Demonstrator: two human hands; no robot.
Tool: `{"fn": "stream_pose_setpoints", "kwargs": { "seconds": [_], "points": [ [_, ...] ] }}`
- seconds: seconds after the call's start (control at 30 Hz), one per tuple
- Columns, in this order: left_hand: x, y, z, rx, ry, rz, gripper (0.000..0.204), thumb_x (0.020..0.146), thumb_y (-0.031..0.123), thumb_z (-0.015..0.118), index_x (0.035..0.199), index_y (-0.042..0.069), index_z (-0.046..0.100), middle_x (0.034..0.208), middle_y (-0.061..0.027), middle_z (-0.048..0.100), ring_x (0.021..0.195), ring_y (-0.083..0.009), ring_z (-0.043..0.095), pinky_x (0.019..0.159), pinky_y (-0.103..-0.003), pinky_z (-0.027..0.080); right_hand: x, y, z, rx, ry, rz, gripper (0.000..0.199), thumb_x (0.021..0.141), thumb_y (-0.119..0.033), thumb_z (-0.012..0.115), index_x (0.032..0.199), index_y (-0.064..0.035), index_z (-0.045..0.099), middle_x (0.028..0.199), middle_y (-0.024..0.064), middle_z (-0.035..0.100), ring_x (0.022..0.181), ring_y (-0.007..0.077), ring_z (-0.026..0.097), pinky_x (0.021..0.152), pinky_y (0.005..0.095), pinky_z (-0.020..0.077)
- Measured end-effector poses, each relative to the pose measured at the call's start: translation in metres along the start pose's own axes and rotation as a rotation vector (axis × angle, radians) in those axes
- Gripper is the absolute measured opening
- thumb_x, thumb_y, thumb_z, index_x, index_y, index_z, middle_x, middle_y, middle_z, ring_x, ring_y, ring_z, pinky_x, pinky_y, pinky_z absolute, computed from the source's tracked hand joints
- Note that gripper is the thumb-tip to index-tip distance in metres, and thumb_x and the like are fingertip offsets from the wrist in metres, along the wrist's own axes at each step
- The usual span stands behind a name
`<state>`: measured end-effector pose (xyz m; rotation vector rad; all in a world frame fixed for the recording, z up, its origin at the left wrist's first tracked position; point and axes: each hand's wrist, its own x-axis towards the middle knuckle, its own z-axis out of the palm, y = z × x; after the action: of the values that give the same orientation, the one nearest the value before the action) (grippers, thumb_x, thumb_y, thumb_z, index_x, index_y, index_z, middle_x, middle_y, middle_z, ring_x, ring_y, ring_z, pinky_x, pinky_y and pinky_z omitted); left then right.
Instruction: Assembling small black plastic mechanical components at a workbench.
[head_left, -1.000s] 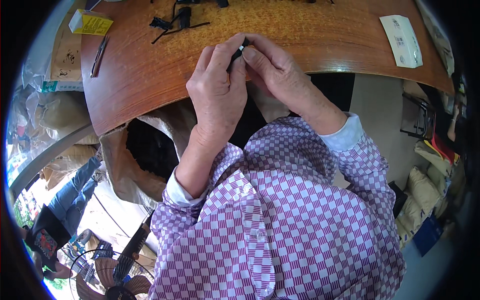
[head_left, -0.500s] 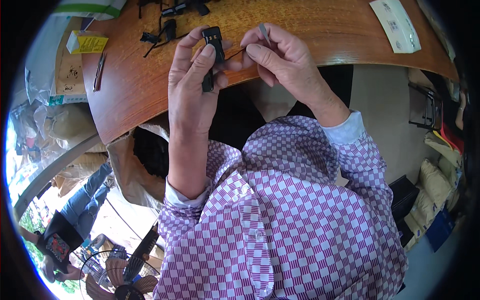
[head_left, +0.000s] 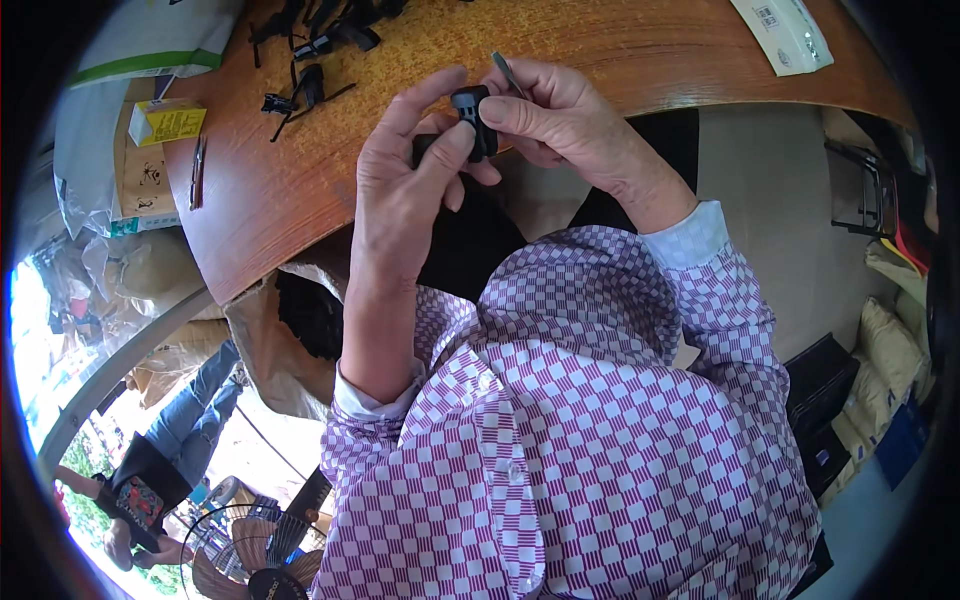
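Note:
My left hand (head_left: 405, 175) is closed around a small black plastic part (head_left: 468, 104) held above the table's near edge. The part looks like a short moulded casing, and my fingers cover some of it. My right hand (head_left: 565, 125) is closed beside it, with thumb and forefinger at the part's right side. A thin, flat grey blade-like tool (head_left: 506, 72) sticks up between the fingers of my right hand. Whatever lies under its thumb tip is hidden.
Several black plastic pieces with straps (head_left: 310, 88) lie on the wooden table (head_left: 270, 190). Left of them are a yellow-and-white box (head_left: 167, 122) and a slim pen-like tool (head_left: 197, 172). A white packet (head_left: 785, 35) lies far right. A fan (head_left: 262, 555) and a person (head_left: 150, 490) are lower left.
The black part has been turned, so its contact face no longer shows. My hands have come closer together. The thin dark strand seen between them earlier is now out of sight.

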<state>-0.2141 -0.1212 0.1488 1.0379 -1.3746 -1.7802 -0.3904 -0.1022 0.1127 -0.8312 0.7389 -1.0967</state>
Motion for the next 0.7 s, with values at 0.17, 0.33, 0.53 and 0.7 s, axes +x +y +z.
{"fn": "stream_pose_setpoints", "kwargs": {
  "seconds": [0.17, 0.33, 0.53, 0.7],
  "points": [
    [-0.004, 0.000, 0.002, 0.310, 0.021, 0.079, 0.042, 0.084, -0.002, 0.061, 0.124, 0.002, 0.051, 0.083, -0.0044, 0.059, 0.066, -0.0094, 0.060, 0.058, -0.021, 0.047, 0.002, 0.002, 0.009, -0.232, 0.037, -0.011, 0.015, 0.091, -0.022, 0.061, 0.094, -0.0071, 0.057, 0.064, -0.0086, 0.045, 0.051, -0.0014, 0.038, 0.043, 0.0151, 0.0272],
    [-0.007, -0.004, -0.003, 0.376, 0.083, 0.128, 0.038, 0.084, -0.004, 0.059, 0.120, 0.002, 0.050, 0.084, -0.0047, 0.058, 0.067, -0.0097, 0.060, 0.062, -0.021, 0.048, 0.005, 0.008, 0.018, -0.358, 0.044, -0.096, 0.022, 0.094, -0.027, 0.055, 0.094, -0.0053, 0.058, 0.068, -0.0038, 0.050, 0.061, 0.0028, 0.047, 0.052, 0.0190, 0.0376],
    [-0.010, -0.006, -0.021, 0.213, 0.146, 0.064, 0.034, 0.086, -0.005, 0.055, 0.118, 0.003, 0.046, 0.087, -0.0056, 0.057, 0.067, -0.0101, 0.059, 0.062, -0.022, 0.048, 0.008, 0.014, 0.039, -0.604, 0.049, -0.119, 0.027, 0.099, -0.028, 0.044, 0.096, -0.0027, 0.054, 0.069, 0.0003, 0.050, 0.063, 0.0065, 0.049, 0.054, 0.0216, 0.0402],
    [-0.017, -0.009, -0.035, 0.249, 0.217, 0.132, 0.028, 0.086, -0.007, 0.053, 0.111, 0.003, 0.046, 0.084, -0.0070, 0.058, 0.067, -0.0114, 0.061, 0.061, -0.023, 0.049, 0.022, 0.017, 0.055, -0.646, -0.020, -0.095, 0.022, 0.099, -0.022, 0.043, 0.099, -0.0016, 0.053, 0.071, 0.0012, 0.050, 0.063, 0.0078, 0.051, 0.056, 0.0226, 0.0422]
  ]
}}
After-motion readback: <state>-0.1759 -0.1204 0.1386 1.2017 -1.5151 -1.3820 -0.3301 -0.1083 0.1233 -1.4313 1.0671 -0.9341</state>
